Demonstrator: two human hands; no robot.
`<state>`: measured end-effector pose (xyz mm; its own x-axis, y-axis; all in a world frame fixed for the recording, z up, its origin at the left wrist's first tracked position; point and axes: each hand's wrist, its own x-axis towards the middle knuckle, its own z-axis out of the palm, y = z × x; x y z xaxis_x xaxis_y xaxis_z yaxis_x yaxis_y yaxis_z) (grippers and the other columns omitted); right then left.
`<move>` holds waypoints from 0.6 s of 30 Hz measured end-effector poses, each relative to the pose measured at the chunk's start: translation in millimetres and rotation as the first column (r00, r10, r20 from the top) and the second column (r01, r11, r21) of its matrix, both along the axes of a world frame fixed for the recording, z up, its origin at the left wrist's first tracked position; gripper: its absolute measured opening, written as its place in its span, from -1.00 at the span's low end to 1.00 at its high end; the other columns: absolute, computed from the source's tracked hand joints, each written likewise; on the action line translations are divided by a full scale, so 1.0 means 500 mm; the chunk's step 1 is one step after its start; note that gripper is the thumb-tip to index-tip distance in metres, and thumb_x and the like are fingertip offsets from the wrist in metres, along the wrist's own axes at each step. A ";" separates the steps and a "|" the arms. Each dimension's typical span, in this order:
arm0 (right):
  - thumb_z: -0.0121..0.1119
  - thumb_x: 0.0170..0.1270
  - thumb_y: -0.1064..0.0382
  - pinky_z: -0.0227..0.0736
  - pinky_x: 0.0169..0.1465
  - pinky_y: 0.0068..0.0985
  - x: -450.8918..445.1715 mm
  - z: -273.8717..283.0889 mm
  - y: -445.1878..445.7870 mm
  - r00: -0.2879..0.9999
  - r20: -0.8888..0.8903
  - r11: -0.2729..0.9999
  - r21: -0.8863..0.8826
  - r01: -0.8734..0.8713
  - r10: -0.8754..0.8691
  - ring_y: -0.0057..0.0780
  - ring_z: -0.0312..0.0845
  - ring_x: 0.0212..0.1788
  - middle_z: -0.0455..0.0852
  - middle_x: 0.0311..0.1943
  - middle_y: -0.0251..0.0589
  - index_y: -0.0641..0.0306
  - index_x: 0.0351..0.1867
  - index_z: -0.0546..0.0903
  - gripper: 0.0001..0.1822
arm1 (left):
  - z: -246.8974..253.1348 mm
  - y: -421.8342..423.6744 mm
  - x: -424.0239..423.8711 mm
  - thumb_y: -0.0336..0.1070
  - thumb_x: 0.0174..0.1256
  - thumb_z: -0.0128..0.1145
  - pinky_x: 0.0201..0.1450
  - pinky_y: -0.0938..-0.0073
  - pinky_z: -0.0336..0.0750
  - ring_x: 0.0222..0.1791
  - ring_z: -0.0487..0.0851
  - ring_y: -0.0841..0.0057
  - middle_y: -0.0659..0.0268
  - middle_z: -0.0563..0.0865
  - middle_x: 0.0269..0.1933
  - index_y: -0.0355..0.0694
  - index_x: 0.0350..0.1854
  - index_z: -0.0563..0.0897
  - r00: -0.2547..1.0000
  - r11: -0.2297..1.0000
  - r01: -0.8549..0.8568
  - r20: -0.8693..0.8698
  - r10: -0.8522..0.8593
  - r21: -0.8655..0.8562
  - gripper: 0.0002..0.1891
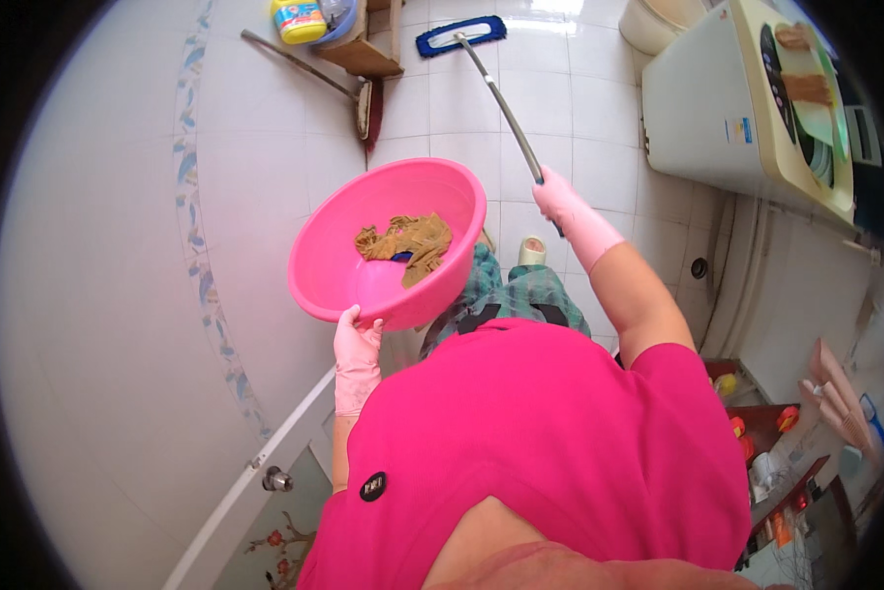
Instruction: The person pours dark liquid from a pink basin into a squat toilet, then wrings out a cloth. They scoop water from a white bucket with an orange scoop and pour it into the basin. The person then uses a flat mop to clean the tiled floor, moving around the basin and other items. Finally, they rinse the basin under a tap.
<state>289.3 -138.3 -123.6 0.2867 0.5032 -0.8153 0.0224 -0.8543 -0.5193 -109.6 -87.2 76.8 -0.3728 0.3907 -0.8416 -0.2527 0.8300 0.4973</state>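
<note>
My left hand (358,346), in a pink rubber glove, grips the near rim of a large pink plastic basin (338,243). The basin tilts in front of my legs. A crumpled brown cloth (412,240) lies inside it, partly covering a small blue thing (403,257) that I cannot identify. My right hand (566,203), also in a pink glove, is closed around the upper handle of a flat mop (512,122). The handle slants away from me to a blue-fringed mop head (462,35) flat on the tiled floor.
A broom (368,110) leans at the left wall beside a wooden stand (360,55). A washing machine (700,103) with its lid up stands at the right, near a beige bucket (656,26). A door (242,487) with a metal knob is at lower left. A floor drain (699,268) lies right.
</note>
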 end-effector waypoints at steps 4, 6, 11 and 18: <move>0.02 0.25 0.31 0.40 -0.61 -0.36 -0.005 0.052 0.015 0.970 -0.035 0.969 0.048 0.241 -0.239 -0.40 0.49 -0.68 0.57 -0.60 -0.18 0.17 0.11 0.53 -0.63 | 0.038 -0.009 0.024 -0.22 0.32 0.16 -0.36 0.51 0.70 -0.21 0.72 0.27 0.10 0.71 -0.13 -0.28 -0.08 0.54 0.999 1.000 0.027 0.036 -0.027 -0.001 -0.74; 0.03 0.25 0.32 0.41 -0.61 -0.36 0.009 0.032 0.078 0.958 -0.101 0.953 0.119 0.279 -0.268 -0.40 0.49 -0.68 0.56 -0.62 -0.19 0.17 0.11 0.53 -0.63 | 0.039 -0.013 0.022 -0.22 0.32 0.16 -0.36 0.51 0.70 -0.22 0.72 0.28 0.10 0.71 -0.12 -0.27 -0.07 0.54 0.999 1.000 0.007 0.051 -0.006 -0.010 -0.74; -0.01 0.26 0.37 0.45 -0.59 -0.31 0.058 -0.049 0.308 0.977 -0.120 0.961 0.196 0.195 -0.174 -0.33 0.50 -0.67 0.56 -0.64 -0.20 0.26 -0.03 0.54 -0.74 | 0.024 -0.033 -0.003 -0.24 0.34 0.13 -0.37 0.52 0.70 -0.25 0.73 0.29 0.12 0.72 -0.12 -0.30 -0.04 0.53 0.999 0.999 0.008 0.035 -0.007 -0.031 -0.73; -0.12 0.30 0.36 0.53 -0.49 -0.25 0.053 -0.083 0.320 0.997 0.017 0.997 0.016 -0.082 0.082 -0.21 0.64 -0.54 0.69 -0.42 0.06 0.24 0.14 0.46 -0.62 | 0.031 -0.023 0.013 -0.27 0.32 0.16 -0.37 0.48 0.68 -0.29 0.70 0.38 0.19 0.71 -0.15 -0.28 -0.06 0.55 0.999 0.999 0.032 0.011 -0.031 -0.033 -0.76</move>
<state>315.7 21.9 -164.9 0.2573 0.5387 -0.8023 0.1004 -0.8406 -0.5322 -103.0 -98.7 92.5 -0.3517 0.3736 -0.8583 -0.2314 0.8537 0.4665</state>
